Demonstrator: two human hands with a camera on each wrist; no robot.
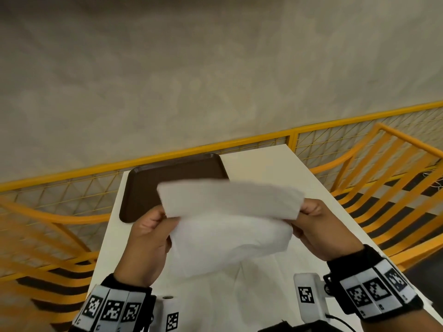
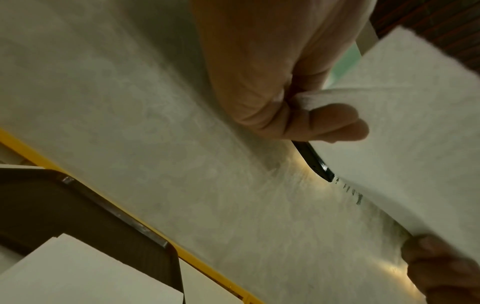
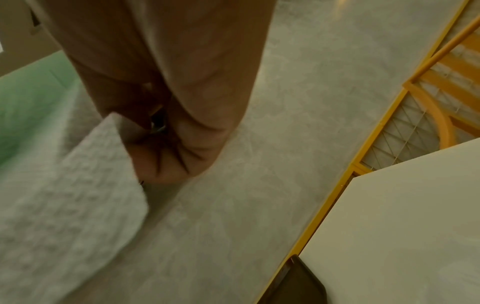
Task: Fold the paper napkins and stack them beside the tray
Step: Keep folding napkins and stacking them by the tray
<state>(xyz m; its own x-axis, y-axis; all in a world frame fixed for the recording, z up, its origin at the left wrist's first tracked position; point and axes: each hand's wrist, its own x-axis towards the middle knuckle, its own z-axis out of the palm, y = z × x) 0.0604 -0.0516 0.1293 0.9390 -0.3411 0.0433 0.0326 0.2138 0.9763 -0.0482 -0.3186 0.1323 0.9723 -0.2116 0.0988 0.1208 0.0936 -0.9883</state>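
A white, textured napkin hangs in the air above the tabletop, folded over on itself, its top edge level. The brown tray lies flat at the tabletop's far left

The white bench is left bare along the right of the frame, from the far edge down toward the wrists, and passage is offered there. The upper left of the bench is taken up by the brown tray, set at the far corner. The middle of the frame is blocked by the napkin, held above the bench between the 2 hands. The bench is hemmed in by yellow railing behind it and yellow barred frames at the right and left.
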